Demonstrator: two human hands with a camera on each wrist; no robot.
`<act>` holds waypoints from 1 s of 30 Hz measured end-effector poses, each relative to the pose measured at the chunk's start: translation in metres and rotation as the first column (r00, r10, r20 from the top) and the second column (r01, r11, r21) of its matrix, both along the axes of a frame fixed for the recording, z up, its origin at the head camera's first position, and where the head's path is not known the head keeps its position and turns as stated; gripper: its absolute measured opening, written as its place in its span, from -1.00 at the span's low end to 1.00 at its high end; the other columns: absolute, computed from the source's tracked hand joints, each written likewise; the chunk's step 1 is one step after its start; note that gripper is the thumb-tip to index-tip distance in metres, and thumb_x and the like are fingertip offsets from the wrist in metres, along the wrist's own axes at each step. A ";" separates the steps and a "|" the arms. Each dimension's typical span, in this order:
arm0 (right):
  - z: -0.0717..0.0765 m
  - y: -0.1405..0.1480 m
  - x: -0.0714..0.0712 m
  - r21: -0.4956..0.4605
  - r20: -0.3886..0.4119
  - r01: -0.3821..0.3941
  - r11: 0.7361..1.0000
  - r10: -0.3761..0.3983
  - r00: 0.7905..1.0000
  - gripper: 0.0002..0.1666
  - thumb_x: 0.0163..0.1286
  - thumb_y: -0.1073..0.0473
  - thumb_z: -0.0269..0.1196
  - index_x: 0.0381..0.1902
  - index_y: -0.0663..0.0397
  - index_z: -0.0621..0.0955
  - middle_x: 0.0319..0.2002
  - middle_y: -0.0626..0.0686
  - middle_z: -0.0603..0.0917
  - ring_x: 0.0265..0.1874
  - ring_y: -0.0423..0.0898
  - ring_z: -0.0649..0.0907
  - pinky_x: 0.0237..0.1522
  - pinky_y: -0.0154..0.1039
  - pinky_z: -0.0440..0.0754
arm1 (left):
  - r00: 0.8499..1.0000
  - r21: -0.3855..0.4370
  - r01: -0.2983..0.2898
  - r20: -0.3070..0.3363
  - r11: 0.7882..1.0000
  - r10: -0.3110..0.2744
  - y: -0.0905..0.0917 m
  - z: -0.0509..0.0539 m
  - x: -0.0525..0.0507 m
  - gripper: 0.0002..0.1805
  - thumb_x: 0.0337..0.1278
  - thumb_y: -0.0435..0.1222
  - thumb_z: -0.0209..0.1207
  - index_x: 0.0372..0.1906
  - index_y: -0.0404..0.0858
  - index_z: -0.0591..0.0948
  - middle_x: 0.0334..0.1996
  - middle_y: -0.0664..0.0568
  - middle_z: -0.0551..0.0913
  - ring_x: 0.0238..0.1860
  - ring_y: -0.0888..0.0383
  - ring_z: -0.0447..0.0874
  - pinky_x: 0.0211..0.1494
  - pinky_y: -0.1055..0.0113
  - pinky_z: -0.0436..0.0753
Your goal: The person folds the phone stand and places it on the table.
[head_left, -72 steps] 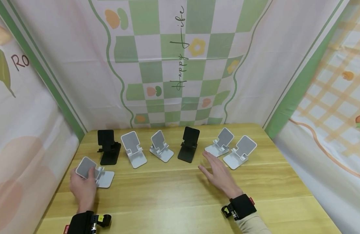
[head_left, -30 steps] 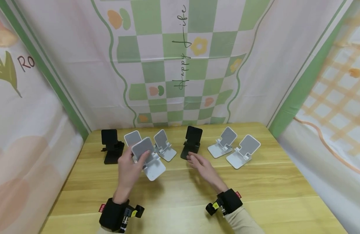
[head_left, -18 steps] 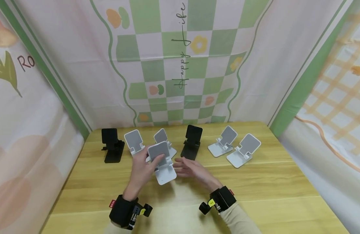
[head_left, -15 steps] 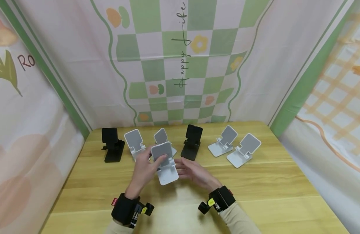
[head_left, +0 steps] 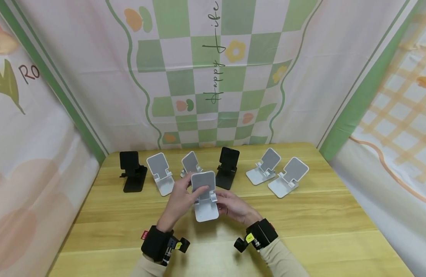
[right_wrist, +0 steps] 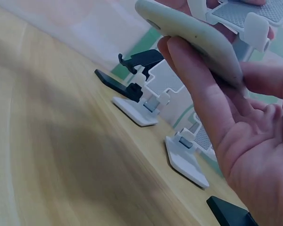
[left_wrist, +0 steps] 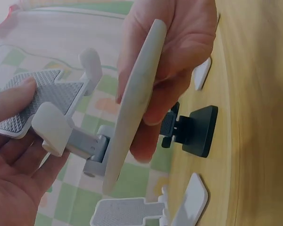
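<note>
A white phone stand with a grey pad (head_left: 207, 211) is held in the air above the table, between both hands. My left hand (head_left: 178, 201) grips its upper plate, thumb across the grey pad and fingers behind. At the base plate, my right hand (head_left: 236, 208) has its thumb on one face and fingers on the other, pinching it. In the left wrist view the hinge arm (left_wrist: 87, 143) joins the tilted pad to the base plate (left_wrist: 132, 113). The right wrist view shows the base's underside (right_wrist: 198, 35) resting against the right fingers.
Along the table's back stand more phone stands: a black one (head_left: 134, 181) at left, a white one (head_left: 159, 169) beside it, another white one (head_left: 190, 161) partly hidden behind the held stand, a black one (head_left: 228, 161), and two white ones (head_left: 263, 175) (head_left: 283, 186) at right. Patterned cloth (head_left: 178, 82) hangs behind.
My left hand has lifted the white stand from the table's left side and carried it right to the middle. My right hand has moved left from the right-hand stands and taken hold of its base.
</note>
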State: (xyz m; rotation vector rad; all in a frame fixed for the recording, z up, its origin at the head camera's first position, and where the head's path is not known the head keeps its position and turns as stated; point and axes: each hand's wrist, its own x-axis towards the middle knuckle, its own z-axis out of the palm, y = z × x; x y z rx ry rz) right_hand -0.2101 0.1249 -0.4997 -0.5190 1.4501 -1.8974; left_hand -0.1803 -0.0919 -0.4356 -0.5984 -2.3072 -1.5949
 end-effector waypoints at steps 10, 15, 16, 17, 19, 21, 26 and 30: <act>-0.004 0.003 0.001 -0.003 -0.004 0.056 0.998 -0.056 0.998 -0.29 0.66 0.13 0.05 0.47 0.61 0.19 0.03 0.04 0.74 -0.11 -0.14 0.78 -0.09 -0.31 0.76 | 0.977 -0.006 0.144 0.161 0.990 -0.142 -0.008 -0.011 -0.010 -0.35 0.12 -0.37 0.47 0.33 -0.30 0.52 0.23 -0.14 0.65 0.32 -0.11 0.56 0.45 -0.18 0.42; 0.000 0.000 0.002 -0.011 -0.005 0.050 0.999 -0.050 0.999 -0.28 0.66 0.14 0.05 0.47 0.63 0.17 0.01 0.01 0.75 -0.12 -0.15 0.79 -0.10 -0.31 0.76 | 0.973 -0.004 0.170 0.158 0.985 -0.167 -0.011 -0.013 -0.011 -0.41 0.14 -0.40 0.46 0.29 -0.31 0.55 0.22 -0.13 0.67 0.33 -0.10 0.57 0.46 -0.12 0.44; 0.000 0.000 0.002 -0.011 -0.002 0.048 0.999 -0.048 0.999 -0.28 0.66 0.13 0.05 0.47 0.63 0.17 0.01 0.01 0.75 -0.12 -0.15 0.78 -0.10 -0.31 0.76 | 0.972 -0.002 0.169 0.165 0.986 -0.166 -0.011 -0.012 -0.011 -0.41 0.14 -0.39 0.46 0.29 -0.30 0.56 0.22 -0.12 0.67 0.32 -0.09 0.57 0.46 -0.12 0.44; 0.001 0.000 0.002 -0.010 0.001 0.047 0.999 -0.047 0.999 -0.28 0.66 0.13 0.05 0.48 0.62 0.17 0.00 0.00 0.74 -0.12 -0.15 0.78 -0.11 -0.31 0.76 | 0.971 0.001 0.166 0.172 0.986 -0.164 -0.011 -0.012 -0.012 -0.41 0.13 -0.39 0.46 0.29 -0.29 0.56 0.21 -0.12 0.68 0.32 -0.09 0.58 0.45 -0.12 0.45; 0.001 0.000 0.002 -0.012 0.006 0.041 0.999 -0.041 0.999 -0.27 0.66 0.12 0.05 0.49 0.61 0.16 0.01 -0.01 0.74 -0.12 -0.16 0.78 -0.11 -0.32 0.76 | 0.969 0.009 0.166 0.181 0.986 -0.165 -0.012 -0.012 -0.012 -0.41 0.14 -0.38 0.46 0.29 -0.28 0.57 0.20 -0.11 0.68 0.30 -0.08 0.59 0.44 -0.11 0.47; 0.002 0.001 0.002 -0.013 0.008 0.038 0.999 -0.038 0.999 -0.27 0.67 0.12 0.05 0.49 0.61 0.15 0.01 -0.01 0.73 -0.12 -0.16 0.78 -0.10 -0.32 0.76 | 0.968 0.019 0.166 0.190 0.986 -0.167 -0.012 -0.012 -0.013 -0.41 0.13 -0.37 0.47 0.29 -0.26 0.58 0.20 -0.10 0.69 0.30 -0.07 0.60 0.44 -0.10 0.47; 0.001 0.000 0.002 -0.014 0.003 0.035 0.999 -0.035 0.999 -0.29 0.67 0.14 0.03 0.49 0.60 0.15 0.01 -0.01 0.74 -0.12 -0.17 0.78 -0.10 -0.31 0.76 | 0.966 0.032 0.171 0.190 0.985 -0.174 -0.013 -0.013 -0.015 -0.44 0.14 -0.36 0.46 0.26 -0.27 0.60 0.18 -0.10 0.70 0.27 -0.06 0.62 0.45 -0.07 0.48; -0.001 -0.001 0.001 -0.022 -0.010 0.030 0.999 -0.030 0.999 -0.30 0.67 0.16 0.02 0.48 0.63 0.16 0.00 0.00 0.75 -0.12 -0.16 0.78 -0.11 -0.32 0.76 | 0.968 0.038 0.175 0.178 0.984 -0.179 -0.013 -0.015 -0.016 -0.46 0.15 -0.38 0.46 0.25 -0.29 0.60 0.17 -0.12 0.70 0.26 -0.07 0.63 0.44 -0.05 0.49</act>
